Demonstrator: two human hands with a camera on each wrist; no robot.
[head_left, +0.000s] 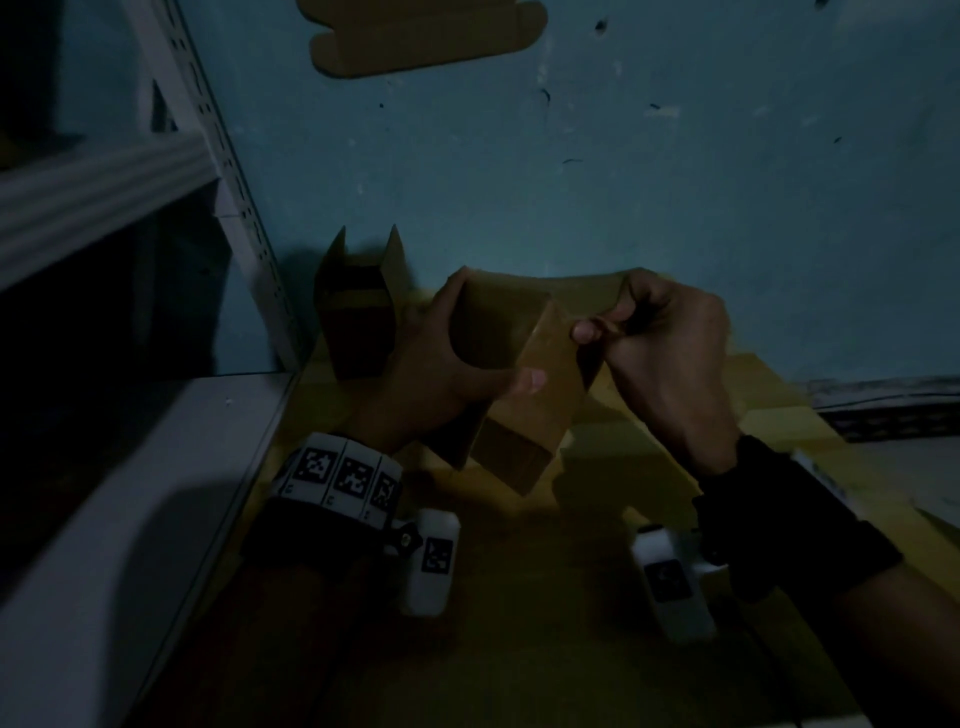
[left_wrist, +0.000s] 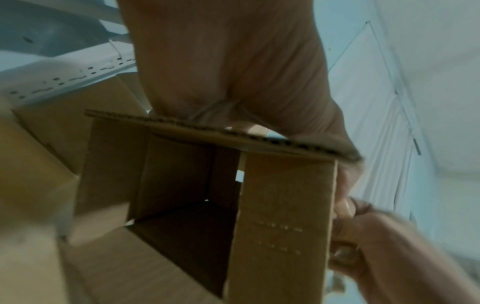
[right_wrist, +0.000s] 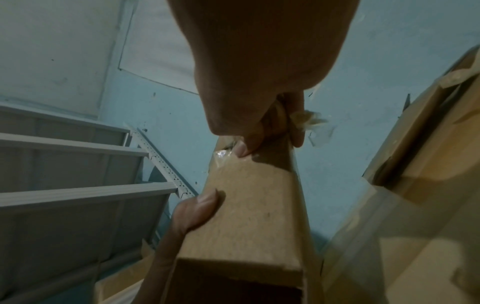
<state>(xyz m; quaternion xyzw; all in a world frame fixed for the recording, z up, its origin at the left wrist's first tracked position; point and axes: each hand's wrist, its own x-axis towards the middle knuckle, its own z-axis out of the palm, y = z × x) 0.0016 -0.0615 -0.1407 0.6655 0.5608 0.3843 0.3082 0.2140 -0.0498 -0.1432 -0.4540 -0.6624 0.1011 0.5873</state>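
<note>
A small brown cardboard box (head_left: 540, 374) is held up between both hands, its open end facing down toward me (left_wrist: 182, 205). My left hand (head_left: 447, 364) grips its left side, fingers round the far edge and thumb (right_wrist: 200, 209) pressed on the near face. My right hand (head_left: 670, 353) pinches the box's upper right edge between thumb and fingers. A shiny strip of clear tape (right_wrist: 221, 156) lies by the thumb there, and a crumpled bit of tape (right_wrist: 309, 120) sticks out behind the fingers. The right hand's fingers (left_wrist: 345, 207) curl behind the box wall.
A second open cardboard box (head_left: 358, 322) stands by the blue wall at the left. White metal shelving (head_left: 104, 197) fills the left side. Flattened cardboard (head_left: 519, 597) covers the floor below the hands. A larger taped carton (right_wrist: 415, 185) is close on the right.
</note>
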